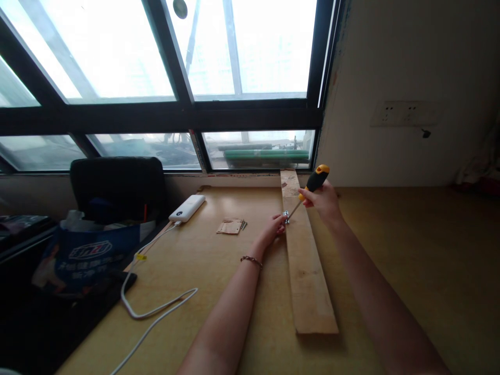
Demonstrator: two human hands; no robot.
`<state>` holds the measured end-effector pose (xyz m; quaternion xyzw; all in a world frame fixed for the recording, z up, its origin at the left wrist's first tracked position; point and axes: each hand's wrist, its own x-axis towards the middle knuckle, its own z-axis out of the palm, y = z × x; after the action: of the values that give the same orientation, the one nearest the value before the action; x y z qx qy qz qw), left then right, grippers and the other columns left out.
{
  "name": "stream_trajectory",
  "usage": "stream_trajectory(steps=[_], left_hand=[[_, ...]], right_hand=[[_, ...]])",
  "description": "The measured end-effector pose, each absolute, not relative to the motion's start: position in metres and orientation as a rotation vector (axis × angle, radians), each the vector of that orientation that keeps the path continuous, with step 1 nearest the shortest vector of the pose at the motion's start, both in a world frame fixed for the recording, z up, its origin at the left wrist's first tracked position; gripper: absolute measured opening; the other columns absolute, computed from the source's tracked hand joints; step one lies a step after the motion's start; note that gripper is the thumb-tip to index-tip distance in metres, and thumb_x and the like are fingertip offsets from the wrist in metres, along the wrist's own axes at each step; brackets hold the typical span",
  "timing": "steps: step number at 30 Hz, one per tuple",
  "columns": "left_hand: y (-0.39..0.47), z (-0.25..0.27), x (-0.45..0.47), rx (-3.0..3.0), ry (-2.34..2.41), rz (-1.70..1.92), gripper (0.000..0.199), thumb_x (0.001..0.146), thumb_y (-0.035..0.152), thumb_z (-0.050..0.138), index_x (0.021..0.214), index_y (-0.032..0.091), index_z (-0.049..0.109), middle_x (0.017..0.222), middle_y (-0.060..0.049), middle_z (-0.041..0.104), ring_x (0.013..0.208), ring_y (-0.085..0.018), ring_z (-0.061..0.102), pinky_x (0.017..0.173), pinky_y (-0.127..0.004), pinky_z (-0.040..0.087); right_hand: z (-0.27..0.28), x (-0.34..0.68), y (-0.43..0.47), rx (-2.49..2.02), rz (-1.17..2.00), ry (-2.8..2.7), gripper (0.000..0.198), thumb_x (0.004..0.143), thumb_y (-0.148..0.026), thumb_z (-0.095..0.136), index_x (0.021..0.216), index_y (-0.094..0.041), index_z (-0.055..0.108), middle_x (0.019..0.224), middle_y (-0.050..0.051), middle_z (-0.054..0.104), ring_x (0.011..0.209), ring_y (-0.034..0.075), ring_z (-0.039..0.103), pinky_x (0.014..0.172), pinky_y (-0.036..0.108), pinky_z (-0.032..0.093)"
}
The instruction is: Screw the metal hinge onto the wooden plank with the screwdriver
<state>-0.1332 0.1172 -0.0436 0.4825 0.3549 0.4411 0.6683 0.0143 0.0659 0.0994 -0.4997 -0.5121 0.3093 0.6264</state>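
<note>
My right hand [322,200] is wrapped round a screwdriver [315,178] with a black and yellow handle. Its shaft slants down and left, and the tip meets a small hinge-like metal piece [286,216] at the left edge of a long wooden board [307,271]. The fingers of my left hand [272,227] are closed on that metal piece, pressing it to the board. Whether a screw sits under the tip is too small to tell. Left of my left hand, several screws [244,225] lie beside a small flat wooden piece [229,226] on the table.
The board lies lengthwise on the wooden table [219,291], its far end near the window. At the left edge sits a white power bank [187,208] with a white cable [156,315]. A black chair [117,182] and blue bag [94,255] stand beyond that edge.
</note>
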Motion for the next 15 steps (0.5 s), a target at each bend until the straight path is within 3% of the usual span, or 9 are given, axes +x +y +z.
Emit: stream_trajectory(steps=[4,8,11,15], left_hand=[[0.116,-0.041,-0.132,1.088,0.808,0.996,0.03,0.067,0.04,0.064,0.072,0.015,0.048,0.05,0.008,0.039,0.033,-0.002,0.031,0.033,-0.017,0.014],[0.115,-0.041,-0.132,1.091,0.778,1.003,0.027,0.069,0.037,0.062,0.071,0.015,0.047,0.051,0.007,0.04,0.033,-0.001,0.03,0.032,-0.017,0.014],[0.114,-0.04,-0.132,1.088,0.759,1.006,0.025,0.07,0.034,0.062,0.07,0.015,0.046,0.05,0.007,0.039,0.033,-0.001,0.03,0.033,-0.017,0.014],[0.112,-0.038,-0.132,1.087,0.756,0.997,0.027,0.069,0.036,0.063,0.071,0.015,0.047,0.05,0.007,0.039,0.034,-0.001,0.03,0.033,-0.017,0.015]], right_hand=[[0.09,0.014,0.074,-1.253,0.531,-1.101,0.051,0.05,-0.049,0.073,0.079,-0.018,0.046,0.061,-0.001,0.061,0.037,0.013,0.056,0.032,0.021,0.046],[0.09,0.017,0.074,-1.25,0.516,-1.112,0.047,0.055,-0.045,0.071,0.084,-0.018,0.044,0.064,-0.002,0.061,0.034,0.01,0.053,0.03,0.018,0.043],[0.098,0.019,0.068,-1.204,0.658,-1.175,0.04,0.059,-0.037,0.069,0.084,-0.017,0.045,0.074,0.002,0.064,0.037,0.01,0.056,0.031,0.017,0.043],[0.108,0.021,0.06,-1.04,0.921,-1.241,0.038,0.056,-0.027,0.071,0.083,-0.017,0.047,0.092,0.007,0.065,0.05,0.013,0.063,0.043,0.022,0.053]])
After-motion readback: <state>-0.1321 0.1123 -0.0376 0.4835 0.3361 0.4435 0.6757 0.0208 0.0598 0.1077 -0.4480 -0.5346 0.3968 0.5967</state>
